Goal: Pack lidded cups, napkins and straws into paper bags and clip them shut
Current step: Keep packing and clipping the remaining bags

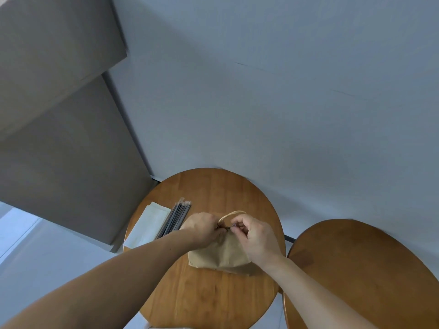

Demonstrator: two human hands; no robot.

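The bag [221, 255] stands upright near the middle of the table [209, 298], a round wooden top. The bag is brown paper, and its upper part is gathered to a narrow ridge. One cord handle [231, 213] arches above the ridge on the far side.

Left hand [202, 227]: positioned at the left end of the ridge. The fingers are curled together and grip the gathered paper at the top of the bag. The fingertips are hidden behind the knuckles, so the exact contact point cannot be told.

Right hand [255, 236]: positioned at the right end of the ridge, with the palm over the upper right side of the bag. The thumb and forefinger are closed on a small dark clip [228, 227] at the top of the bag. The other fingers are curled loosely below. The clip is too small to show whether its jaws already seat on the paper.

The two hands are nearly touching, with the clip between them.

Napkins [147, 224]: a flat white stack at the left edge of the table. Straws [175, 218]: a bundle of dark wrapped straws, lying just beside the napkins on their right and partly hidden by the left forearm.

A second table [356, 269] of the same wood stands just beside the first, on the right. A pale wall [261, 91] rises behind both. Grey panels [59, 115] occupy the left.
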